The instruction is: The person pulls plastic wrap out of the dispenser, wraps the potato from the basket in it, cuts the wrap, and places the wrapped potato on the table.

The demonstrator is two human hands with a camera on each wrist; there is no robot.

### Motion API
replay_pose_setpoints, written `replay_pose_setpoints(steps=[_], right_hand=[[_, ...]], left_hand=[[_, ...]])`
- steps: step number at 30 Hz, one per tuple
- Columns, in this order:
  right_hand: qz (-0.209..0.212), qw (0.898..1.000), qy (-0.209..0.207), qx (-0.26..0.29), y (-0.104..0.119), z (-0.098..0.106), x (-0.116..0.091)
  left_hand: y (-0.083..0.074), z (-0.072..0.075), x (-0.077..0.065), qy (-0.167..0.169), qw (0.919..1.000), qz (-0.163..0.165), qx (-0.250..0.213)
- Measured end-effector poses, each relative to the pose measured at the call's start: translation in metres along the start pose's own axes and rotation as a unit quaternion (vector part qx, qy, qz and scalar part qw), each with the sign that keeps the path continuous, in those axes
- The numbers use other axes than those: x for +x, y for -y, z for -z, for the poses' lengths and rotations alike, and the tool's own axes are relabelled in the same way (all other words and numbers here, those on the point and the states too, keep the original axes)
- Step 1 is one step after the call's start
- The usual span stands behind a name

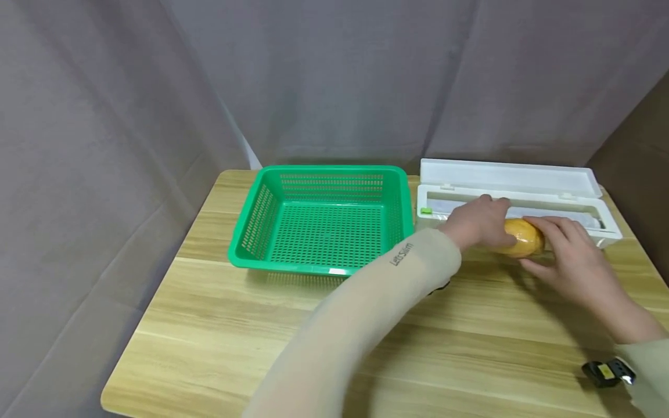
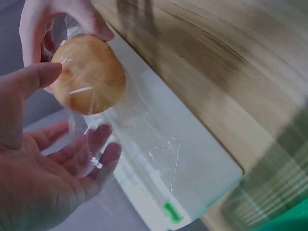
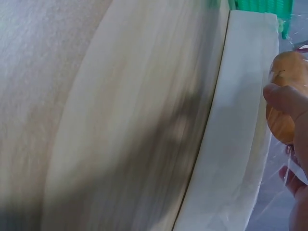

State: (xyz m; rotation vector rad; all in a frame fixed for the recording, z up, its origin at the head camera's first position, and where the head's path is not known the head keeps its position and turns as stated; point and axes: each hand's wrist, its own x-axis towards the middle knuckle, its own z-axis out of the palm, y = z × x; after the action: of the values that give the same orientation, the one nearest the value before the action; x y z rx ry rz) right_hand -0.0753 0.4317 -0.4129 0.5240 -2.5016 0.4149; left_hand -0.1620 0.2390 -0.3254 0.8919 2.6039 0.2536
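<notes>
A round orange-yellow fruit (image 1: pixel 524 238) in clear cling film is between the two hands, just in front of a white cling film dispenser (image 1: pixel 610 228). My right hand (image 1: pixel 580 264) grips it from the right, its thumb (image 3: pixel 284 98) pressed on the near side. From the left, my left hand (image 1: pixel 478 222) reaches in with its thumb tip at the fruit. The left fingers (image 2: pixel 98 137) are spread loosely beneath, with film (image 2: pixel 89 159) stretched over them, apart from the thumb. Inside the dispenser lies a film roll (image 1: pixel 580 218), partly hidden by the hands.
The dispenser's lid (image 1: pixel 507 174) stands raised at the back, and a green slider (image 1: pixel 425 211) sits at its left end. To the left is a green plastic basket (image 1: pixel 319 268) on the wooden table (image 1: pixel 209 331). Grey curtains (image 1: pixel 340 81) hang behind the table.
</notes>
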Motion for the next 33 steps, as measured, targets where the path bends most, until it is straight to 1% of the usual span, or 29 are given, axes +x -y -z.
replay_pose_setpoints(steps=[2,3,5,7,10,11,13,16,19,23,29,33], right_hand=[[-0.006,1.0,0.001,0.003,-0.001,0.002,0.0],[-0.009,1.0,0.002,0.005,-0.001,0.002,-0.001],[-0.012,1.0,0.002,0.007,-0.003,0.003,-0.001],[-0.014,1.0,0.006,0.007,-0.004,0.005,-0.001],[-0.018,1.0,0.017,0.006,-0.007,0.009,0.0],[-0.021,0.999,0.025,0.005,-0.007,0.011,0.001],[-0.024,0.999,0.037,0.009,-0.009,0.015,0.002],[-0.032,0.998,0.06,0.009,-0.01,0.02,0.004],[-0.04,0.996,0.082,0.003,-0.011,0.023,0.007],[-0.06,0.992,0.111,0.004,-0.012,0.026,0.011],[-0.08,0.987,0.137,0.016,-0.011,0.027,0.019],[-0.09,0.983,0.158,0.018,-0.009,0.024,0.025]], left_hand=[[-0.002,-0.002,-0.005,-0.028,0.9983,-0.017,0.048],[-0.003,-0.004,-0.008,-0.045,0.9958,-0.027,0.074],[-0.006,-0.009,-0.013,-0.082,0.9886,-0.048,0.117],[-0.009,-0.015,-0.018,-0.114,0.9789,-0.066,0.157],[-0.014,-0.026,-0.022,-0.144,0.9666,-0.088,0.193],[-0.015,-0.03,-0.022,-0.15,0.9634,-0.09,0.203],[-0.018,-0.037,-0.022,-0.165,0.957,-0.092,0.221],[-0.017,-0.048,-0.019,-0.196,0.9437,-0.091,0.25],[-0.014,-0.055,-0.016,-0.22,0.9353,-0.089,0.262],[-0.01,-0.059,-0.011,-0.232,0.935,-0.09,0.253],[-0.006,-0.063,-0.006,-0.239,0.9357,-0.081,0.247],[-0.002,-0.063,-0.002,-0.253,0.9394,-0.072,0.22]])
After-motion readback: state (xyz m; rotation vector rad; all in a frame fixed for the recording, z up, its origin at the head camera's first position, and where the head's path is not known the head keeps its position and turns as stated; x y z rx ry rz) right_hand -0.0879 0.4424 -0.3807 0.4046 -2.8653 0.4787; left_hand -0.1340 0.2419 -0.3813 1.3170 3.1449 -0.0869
